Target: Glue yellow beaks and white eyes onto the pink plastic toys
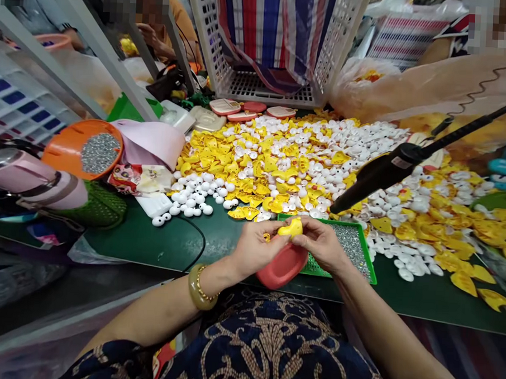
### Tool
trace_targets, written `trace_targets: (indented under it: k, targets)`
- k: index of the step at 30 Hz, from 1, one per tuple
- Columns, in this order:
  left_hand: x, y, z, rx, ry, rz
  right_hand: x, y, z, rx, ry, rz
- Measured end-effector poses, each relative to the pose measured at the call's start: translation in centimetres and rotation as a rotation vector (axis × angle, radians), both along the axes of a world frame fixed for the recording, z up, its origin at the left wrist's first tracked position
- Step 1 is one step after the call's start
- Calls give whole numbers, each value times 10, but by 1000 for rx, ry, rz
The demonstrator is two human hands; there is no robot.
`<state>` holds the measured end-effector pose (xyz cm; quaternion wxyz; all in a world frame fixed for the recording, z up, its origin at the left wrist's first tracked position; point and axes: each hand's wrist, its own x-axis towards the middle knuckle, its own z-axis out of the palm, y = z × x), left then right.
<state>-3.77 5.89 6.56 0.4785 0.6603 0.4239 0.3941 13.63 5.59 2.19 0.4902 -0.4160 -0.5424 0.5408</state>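
Close in front of my body, both hands hold a small yellow plastic toy part (pixel 292 228). My left hand (pixel 254 246) pinches it from the left, and my right hand (pixel 323 247) grips it from the right. Below the hands lies a red oval dish-shaped piece (pixel 279 269), partly covered by my fingers. It overlaps a green tray (pixel 373 267) of small silvery screws (pixel 351 248). Beyond the hands spreads a large heap of yellow shell pieces (pixel 212 154) and white shell pieces (pixel 382 192). White pieces with dark dots (pixel 198 194) cluster at the heap's left.
A black electric screwdriver (pixel 383 172) hangs at the right above the heap. An orange bowl (pixel 66 148) with screws and a pink flask (pixel 47 183) are at the left. Behind the heap stands a white plastic crate (pixel 340 53). Other people sit across the table.
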Motion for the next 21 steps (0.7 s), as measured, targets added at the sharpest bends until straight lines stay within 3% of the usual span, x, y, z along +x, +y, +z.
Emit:
trace_targets:
  k: [3, 6, 9, 13, 17, 21]
  targets:
    - [-1, -11, 14, 186, 106, -16, 7, -9, 9, 40, 17, 65]
    - [0, -20, 23, 430, 221, -85, 7, -21, 16, 159, 14, 17]
    - [4, -26, 24, 594, 289, -116, 5, -28, 16, 266, -6, -45]
    - [12, -33, 19, 660, 360, -79, 4, -29, 11, 304, -13, -76]
    - [11, -30, 20, 543, 336, -103, 5, -29, 6, 293, 11, -83]
    - [3, -12, 27, 47, 230, -247, 4, -29, 5, 279, -30, -77]
